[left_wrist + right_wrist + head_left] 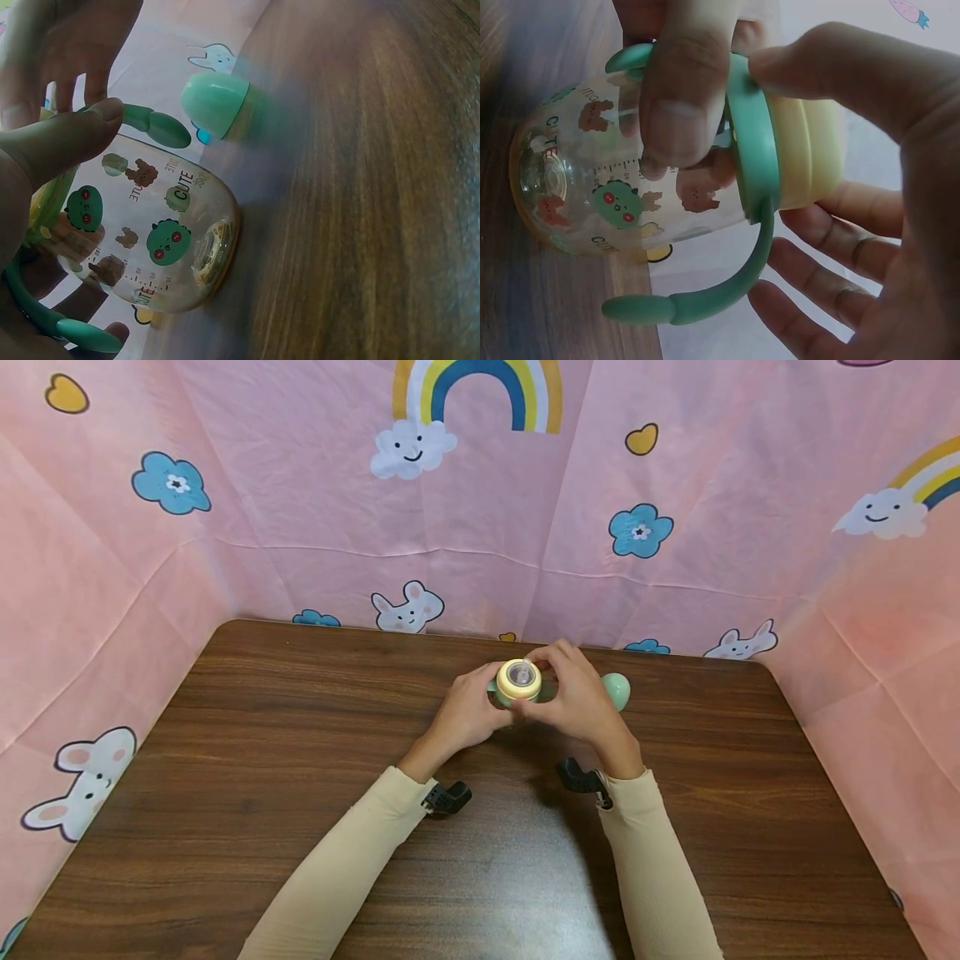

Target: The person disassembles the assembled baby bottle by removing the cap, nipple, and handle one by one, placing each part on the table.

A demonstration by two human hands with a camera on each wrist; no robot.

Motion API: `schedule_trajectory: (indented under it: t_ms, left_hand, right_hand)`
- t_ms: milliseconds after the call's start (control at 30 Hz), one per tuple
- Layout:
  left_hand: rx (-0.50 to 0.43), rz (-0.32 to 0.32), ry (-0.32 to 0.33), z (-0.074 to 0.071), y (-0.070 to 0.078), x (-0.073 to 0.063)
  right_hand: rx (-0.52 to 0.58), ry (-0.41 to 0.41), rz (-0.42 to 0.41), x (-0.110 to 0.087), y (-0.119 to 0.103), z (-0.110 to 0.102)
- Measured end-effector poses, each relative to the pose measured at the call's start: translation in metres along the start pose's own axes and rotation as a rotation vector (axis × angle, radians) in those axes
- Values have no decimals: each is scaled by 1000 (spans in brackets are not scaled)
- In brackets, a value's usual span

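Note:
A clear baby bottle (169, 225) printed with small cartoon figures stands on the table, its base down. On top are a yellow screw collar (519, 692) and a clear teat (522, 672). A green ring with two curved handles (727, 289) circles the neck. My left hand (470, 704) grips the bottle's body, thumb on the near side and fingers behind it. Round the collar and green ring curl the thumb and fingers of my right hand (576, 692). A rounded green cap (617, 691) stands just right of that hand.
The brown wooden table (247, 793) ends at a pink patterned cloth (300, 485) close behind the bottle, and the cloth encloses both sides. Black camera mounts (447, 797) sit at both wrists above the tabletop.

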State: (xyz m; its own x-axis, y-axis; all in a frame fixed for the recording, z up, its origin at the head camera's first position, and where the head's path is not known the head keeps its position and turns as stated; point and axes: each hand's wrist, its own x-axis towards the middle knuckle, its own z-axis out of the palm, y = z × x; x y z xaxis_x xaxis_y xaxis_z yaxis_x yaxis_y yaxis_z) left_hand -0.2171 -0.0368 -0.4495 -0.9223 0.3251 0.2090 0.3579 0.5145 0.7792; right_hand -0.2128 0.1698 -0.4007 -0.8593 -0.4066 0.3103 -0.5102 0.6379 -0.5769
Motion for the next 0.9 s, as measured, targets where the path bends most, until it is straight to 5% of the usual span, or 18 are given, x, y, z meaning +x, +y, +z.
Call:
schedule_trajectory:
  t_ms: [433,900]
  left_hand:
    - [-5,19,9,1,0,-2]
    - [10,16,10,0,-1,0]
  right_hand:
    - [46,-55,-57,0,3,-2]
    - [-34,49,32,0,-5,9]
